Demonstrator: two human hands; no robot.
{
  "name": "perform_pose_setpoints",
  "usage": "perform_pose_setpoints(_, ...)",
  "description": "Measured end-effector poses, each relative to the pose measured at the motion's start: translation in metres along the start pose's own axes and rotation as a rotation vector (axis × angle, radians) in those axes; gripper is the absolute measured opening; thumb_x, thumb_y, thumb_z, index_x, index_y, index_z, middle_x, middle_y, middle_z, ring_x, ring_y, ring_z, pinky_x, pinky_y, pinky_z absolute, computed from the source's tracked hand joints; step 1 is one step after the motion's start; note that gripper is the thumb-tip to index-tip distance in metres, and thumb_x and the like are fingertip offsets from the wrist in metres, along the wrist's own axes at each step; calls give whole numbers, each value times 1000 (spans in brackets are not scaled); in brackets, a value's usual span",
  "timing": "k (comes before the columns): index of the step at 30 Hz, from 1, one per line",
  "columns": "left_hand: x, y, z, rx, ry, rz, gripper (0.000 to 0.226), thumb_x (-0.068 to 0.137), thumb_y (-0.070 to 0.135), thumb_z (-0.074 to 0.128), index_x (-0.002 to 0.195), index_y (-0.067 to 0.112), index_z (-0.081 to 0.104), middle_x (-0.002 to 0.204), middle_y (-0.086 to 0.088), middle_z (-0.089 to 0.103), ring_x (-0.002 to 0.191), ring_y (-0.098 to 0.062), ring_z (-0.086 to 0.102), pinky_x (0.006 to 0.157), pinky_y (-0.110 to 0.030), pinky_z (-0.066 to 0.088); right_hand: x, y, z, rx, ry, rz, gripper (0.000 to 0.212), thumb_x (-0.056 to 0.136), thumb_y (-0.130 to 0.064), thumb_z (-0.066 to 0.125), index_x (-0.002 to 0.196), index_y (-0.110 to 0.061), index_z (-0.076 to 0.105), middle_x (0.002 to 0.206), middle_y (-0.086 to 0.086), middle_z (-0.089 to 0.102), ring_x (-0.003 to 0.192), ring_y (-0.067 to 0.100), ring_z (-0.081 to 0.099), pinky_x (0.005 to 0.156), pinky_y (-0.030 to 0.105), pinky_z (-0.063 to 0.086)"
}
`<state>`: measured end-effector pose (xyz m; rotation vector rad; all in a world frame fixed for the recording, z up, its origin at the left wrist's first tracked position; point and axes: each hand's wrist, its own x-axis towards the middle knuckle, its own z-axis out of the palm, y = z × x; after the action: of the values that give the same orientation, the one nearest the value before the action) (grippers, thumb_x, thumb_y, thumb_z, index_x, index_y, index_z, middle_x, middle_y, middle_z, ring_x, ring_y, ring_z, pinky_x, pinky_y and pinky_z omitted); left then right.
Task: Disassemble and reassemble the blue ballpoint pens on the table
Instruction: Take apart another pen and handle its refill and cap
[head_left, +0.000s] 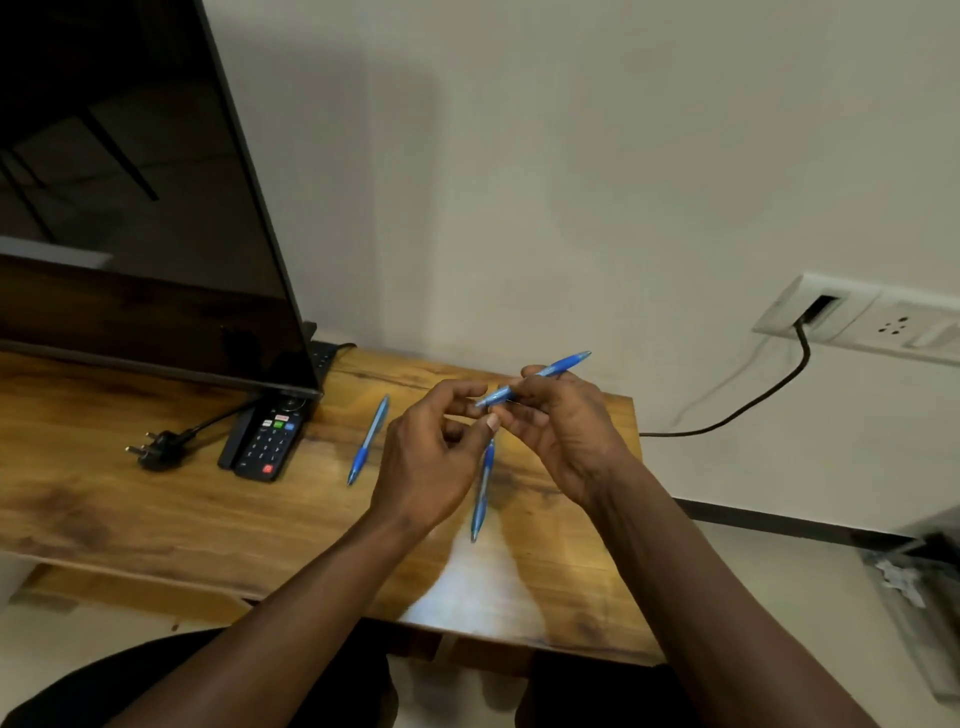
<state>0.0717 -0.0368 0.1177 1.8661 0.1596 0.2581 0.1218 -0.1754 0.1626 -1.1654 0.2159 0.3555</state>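
My right hand (563, 434) grips a blue ballpoint pen (563, 365) above the wooden table (156, 499); the pen slants up to the right and its tip points at my left hand. My left hand (428, 457) is raised beside it with curled fingers, its thumb and fingertips close to the pen's tip; whether they touch it I cannot tell. A second blue pen (368, 440) lies on the table left of my hands. A third blue pen (481, 499) lies on the table below my hands, partly hidden by them.
A black TV screen (130, 208) stands at the back left. A remote control (267, 441) and a loose plug (158, 449) lie in front of it. A black cable (753, 405) runs from a wall socket (852, 322) toward the table's right edge.
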Motion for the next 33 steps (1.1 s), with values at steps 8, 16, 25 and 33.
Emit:
perform_pose_setpoints(8,21,38,-1,-180,47,111,12,97,16,73,108,18,77,87,2,79,77,-16,77,79,-45,65,-3,-18,11,233,23,-163,15,98,1,55,111,-4,53,101,23,73,92,32,74,78,36,61)
perform_pose_setpoints(16,28,58,-1,-174,38,131,5,97,15,73,100,17,77,80,-1,79,76,-16,78,79,-47,66,-11,-25,9,166,12,-321,21,104,-7,52,124,-3,48,105,25,74,97,34,74,80,36,62)
perform_pose_setpoints(25,23,67,12,-274,53,71,6,99,17,71,99,15,76,87,-2,80,82,-17,80,82,-46,65,-14,-24,1,344,29,-327,39,105,-6,50,140,6,38,103,23,75,95,30,75,81,34,63)
perform_pose_setpoints(33,29,47,16,-213,-32,-39,6,97,17,73,100,14,78,86,-4,80,86,-18,79,86,-45,65,3,-24,-14,351,98,-239,24,104,-4,51,128,-5,46,103,25,75,88,31,76,80,39,64)
